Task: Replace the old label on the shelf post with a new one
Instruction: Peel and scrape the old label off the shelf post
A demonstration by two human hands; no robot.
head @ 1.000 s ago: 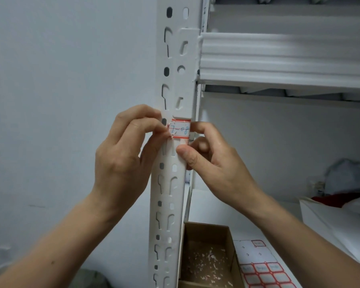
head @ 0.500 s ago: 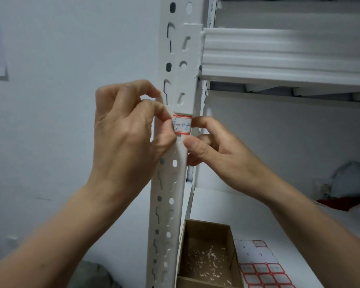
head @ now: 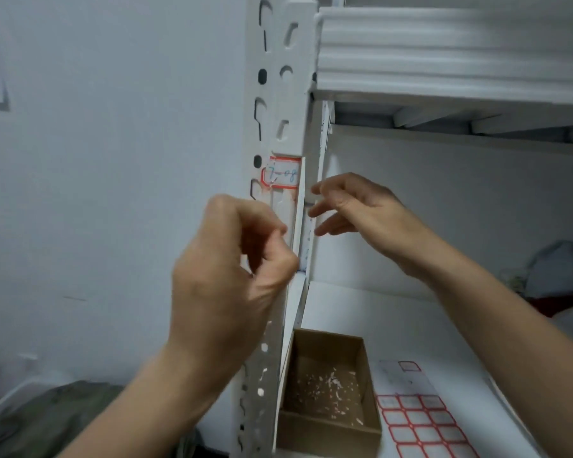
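Note:
A white label with a red border and blue handwriting [head: 282, 173] is stuck on the white perforated shelf post [head: 275, 94]. Below the label the post shows reddish residue. My left hand [head: 232, 276] is below the label in front of the post, its fingers curled with thumb against fingertips; nothing shows between them. My right hand [head: 351, 213] is just right of the post below the label, fingers spread and empty. Neither hand touches the label.
On the lower shelf [head: 361, 305] stands an open cardboard box [head: 325, 398] with paper scraps inside. A sheet of blank red-bordered labels [head: 417, 421] lies to its right. A shelf beam [head: 444, 61] runs above. Cloth items [head: 563, 272] lie at the far right.
Both hands have let go of the label and dropped below it. The label now shows fully on the post.

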